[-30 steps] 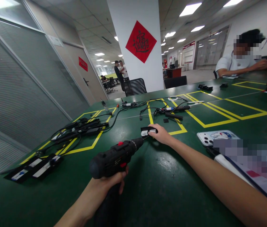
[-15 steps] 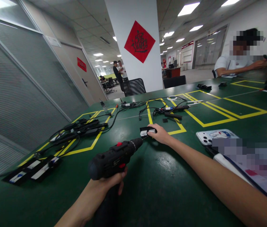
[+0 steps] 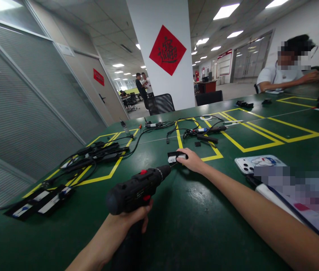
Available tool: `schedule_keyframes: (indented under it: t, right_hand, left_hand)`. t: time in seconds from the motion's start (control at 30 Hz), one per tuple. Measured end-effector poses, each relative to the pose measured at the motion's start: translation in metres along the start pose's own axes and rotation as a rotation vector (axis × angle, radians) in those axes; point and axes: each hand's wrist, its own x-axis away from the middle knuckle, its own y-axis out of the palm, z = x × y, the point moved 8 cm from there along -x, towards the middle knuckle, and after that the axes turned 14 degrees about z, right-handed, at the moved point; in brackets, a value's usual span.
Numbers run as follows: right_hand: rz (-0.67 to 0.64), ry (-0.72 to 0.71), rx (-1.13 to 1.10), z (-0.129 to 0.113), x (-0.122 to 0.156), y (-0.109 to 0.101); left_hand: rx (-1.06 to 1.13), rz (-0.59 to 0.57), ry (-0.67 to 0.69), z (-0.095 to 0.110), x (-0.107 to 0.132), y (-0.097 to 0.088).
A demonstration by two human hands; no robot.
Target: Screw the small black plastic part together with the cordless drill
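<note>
My left hand (image 3: pixel 132 219) is wrapped round the grip of a black cordless drill (image 3: pixel 136 190) with red buttons. Its nose points at a small black part with a white label (image 3: pixel 175 157) lying on the green table (image 3: pixel 193 226). My right hand (image 3: pixel 192 160) reaches across and pinches that small part, holding it down against the table at the edge of a yellow taped box.
Black cables and adapters (image 3: pixel 97 152) lie at the left, flat black labelled parts (image 3: pixel 39 199) at the near left. More tools and wires (image 3: pixel 204 131) sit further back. A white phone (image 3: pixel 257 163) lies at the right. A person (image 3: pixel 286 73) sits at the far right corner.
Nothing has visibly changed beyond a slight shift of the camera; both hands and the drill stay where they were.
</note>
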Motion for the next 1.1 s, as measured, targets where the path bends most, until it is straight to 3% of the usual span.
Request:
schedule_keyframes:
  t: [1.1]
  right_hand:
    - [0.008, 0.0, -0.001, 0.001, 0.0, 0.001]
  left_hand:
    - [0.037, -0.001, -0.033, 0.008, 0.006, 0.003]
